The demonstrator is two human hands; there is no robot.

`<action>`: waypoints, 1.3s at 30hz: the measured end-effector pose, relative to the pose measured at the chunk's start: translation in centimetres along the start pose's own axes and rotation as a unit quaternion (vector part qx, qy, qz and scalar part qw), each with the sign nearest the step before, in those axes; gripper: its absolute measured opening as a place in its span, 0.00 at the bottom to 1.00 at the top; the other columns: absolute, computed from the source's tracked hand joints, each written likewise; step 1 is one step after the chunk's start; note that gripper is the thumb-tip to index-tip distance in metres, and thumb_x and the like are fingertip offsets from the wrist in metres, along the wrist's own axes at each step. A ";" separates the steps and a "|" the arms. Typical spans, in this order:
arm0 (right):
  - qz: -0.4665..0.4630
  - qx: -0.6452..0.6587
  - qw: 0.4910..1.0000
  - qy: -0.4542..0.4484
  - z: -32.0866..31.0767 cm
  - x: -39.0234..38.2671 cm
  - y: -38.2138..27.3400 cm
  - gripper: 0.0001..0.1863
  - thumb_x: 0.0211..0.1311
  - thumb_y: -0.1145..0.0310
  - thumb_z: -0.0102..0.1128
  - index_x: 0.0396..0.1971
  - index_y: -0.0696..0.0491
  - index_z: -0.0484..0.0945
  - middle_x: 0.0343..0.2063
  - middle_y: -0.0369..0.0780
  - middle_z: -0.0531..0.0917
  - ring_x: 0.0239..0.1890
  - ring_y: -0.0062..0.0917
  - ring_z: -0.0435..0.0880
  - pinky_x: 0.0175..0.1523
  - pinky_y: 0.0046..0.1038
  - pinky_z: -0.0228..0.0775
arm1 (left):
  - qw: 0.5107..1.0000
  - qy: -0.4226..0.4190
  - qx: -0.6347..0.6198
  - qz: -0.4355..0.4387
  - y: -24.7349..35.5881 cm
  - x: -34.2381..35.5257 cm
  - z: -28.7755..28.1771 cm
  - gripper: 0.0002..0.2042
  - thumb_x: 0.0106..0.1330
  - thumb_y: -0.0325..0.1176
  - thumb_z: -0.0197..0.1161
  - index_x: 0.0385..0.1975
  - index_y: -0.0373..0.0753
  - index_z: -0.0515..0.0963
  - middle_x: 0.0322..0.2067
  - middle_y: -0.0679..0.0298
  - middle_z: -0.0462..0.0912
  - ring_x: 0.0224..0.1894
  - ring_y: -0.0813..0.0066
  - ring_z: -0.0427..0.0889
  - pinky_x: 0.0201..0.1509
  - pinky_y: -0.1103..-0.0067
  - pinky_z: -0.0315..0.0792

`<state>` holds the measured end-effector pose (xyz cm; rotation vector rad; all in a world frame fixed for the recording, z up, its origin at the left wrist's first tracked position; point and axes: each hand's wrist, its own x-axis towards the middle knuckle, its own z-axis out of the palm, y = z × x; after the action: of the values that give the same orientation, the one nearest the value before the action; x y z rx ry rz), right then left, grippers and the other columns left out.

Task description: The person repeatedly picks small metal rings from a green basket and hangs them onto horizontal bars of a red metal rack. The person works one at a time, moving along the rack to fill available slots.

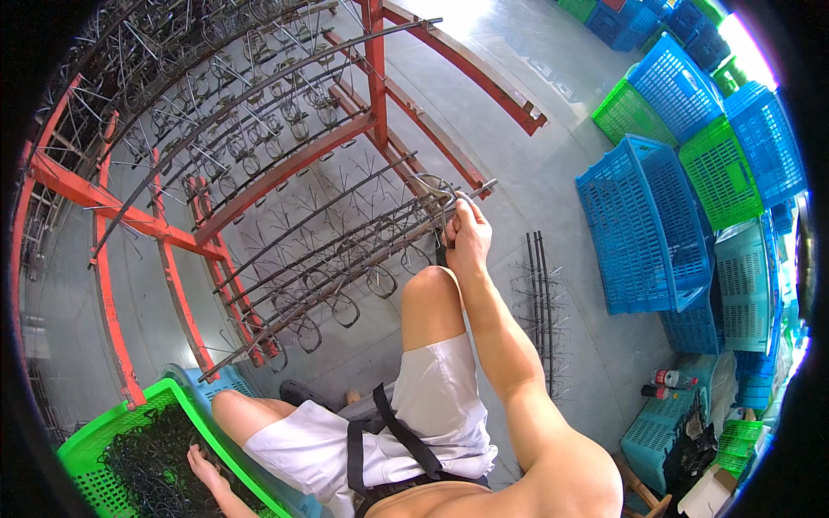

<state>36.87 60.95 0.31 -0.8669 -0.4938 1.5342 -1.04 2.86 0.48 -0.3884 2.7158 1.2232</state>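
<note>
My right hand (467,235) is closed, thumb and fingers pinched on a dark looped frame (438,192) by the right end of a hooked rod. The frame's thin curved loops show above the fingers; its lower part is partly hidden by the hand. Dark rounded frames (344,311) hang from the lower rods (345,281) to the left. At lower left, my left hand (205,469) lies on a heap of thin black pieces (155,449) inside a green plastic basket (85,449). Its visible fingers are stretched out, with the tips partly among the pieces.
A red metal rack (285,177) carries several hooked rods, many with dark frames. More rods with wire hooks (540,302) lie on the floor to the right of my knee. Blue crates (626,233) and green crates (721,168) are stacked at right, with bottles (673,378) nearby.
</note>
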 end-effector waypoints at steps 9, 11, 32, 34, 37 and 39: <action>0.003 -0.018 1.000 -0.015 0.5 -0.3 0.0 0.12 0.63 0.69 0.57 0.44 0.57 0.77 0.12 0.27 0.63 0.12 0.11 0.59 0.18 0.17 0.52 | 1.000 0.021 -0.012 -0.009 -0.5 0.3 0.3 0.16 0.69 0.49 0.48 0.42 0.43 0.73 0.28 0.70 0.71 0.19 0.82 0.64 0.18 0.83 0.55; 0.001 -0.027 1.000 -0.014 0.6 -0.6 0.1 0.12 0.64 0.69 0.57 0.45 0.57 0.78 0.12 0.27 0.64 0.12 0.11 0.59 0.17 0.16 0.52 | 0.999 0.021 -0.035 -0.015 -0.2 0.1 0.5 0.16 0.69 0.49 0.48 0.43 0.43 0.73 0.29 0.71 0.71 0.19 0.82 0.64 0.18 0.83 0.54; -0.177 -0.359 0.916 -0.033 0.0 0.7 -0.1 0.14 0.64 0.63 0.57 0.42 0.57 0.80 0.18 0.29 0.72 0.23 0.10 0.65 0.27 0.18 0.59 | 0.948 -0.001 -0.275 0.161 11.1 -15.5 -0.6 0.16 0.71 0.46 0.47 0.45 0.40 0.70 0.33 0.71 0.68 0.30 0.85 0.64 0.30 0.84 0.58; -0.083 -0.332 0.940 -0.015 0.5 0.9 -0.6 0.14 0.64 0.63 0.57 0.41 0.58 0.80 0.18 0.30 0.73 0.22 0.11 0.66 0.27 0.19 0.60 | 0.933 -0.044 -0.248 0.257 11.8 -19.3 1.7 0.18 0.72 0.45 0.43 0.38 0.33 0.69 0.42 0.65 0.66 0.31 0.84 0.63 0.30 0.85 0.57; -0.282 -0.566 0.773 0.039 1.9 -1.4 -1.5 0.14 0.63 0.64 0.56 0.44 0.56 0.78 0.25 0.35 0.78 0.27 0.22 0.74 0.36 0.27 0.66 | 0.890 -0.098 -0.074 0.438 13.0 -23.6 4.7 0.15 0.69 0.40 0.45 0.37 0.32 0.71 0.48 0.52 0.64 0.42 0.66 0.66 0.46 0.72 0.62; -0.472 -0.647 0.598 0.014 3.0 -6.2 -1.3 0.17 0.62 0.64 0.55 0.48 0.55 0.74 0.34 0.41 0.77 0.35 0.31 0.75 0.43 0.33 0.66 | 0.838 -0.080 -0.042 0.539 14.2 -25.5 7.2 0.12 0.65 0.34 0.50 0.39 0.33 0.75 0.47 0.50 0.63 0.47 0.58 0.67 0.51 0.68 0.62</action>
<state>35.27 55.71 4.64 -1.3117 -1.8069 -0.0835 19.42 21.82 11.76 1.3629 2.6842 1.4242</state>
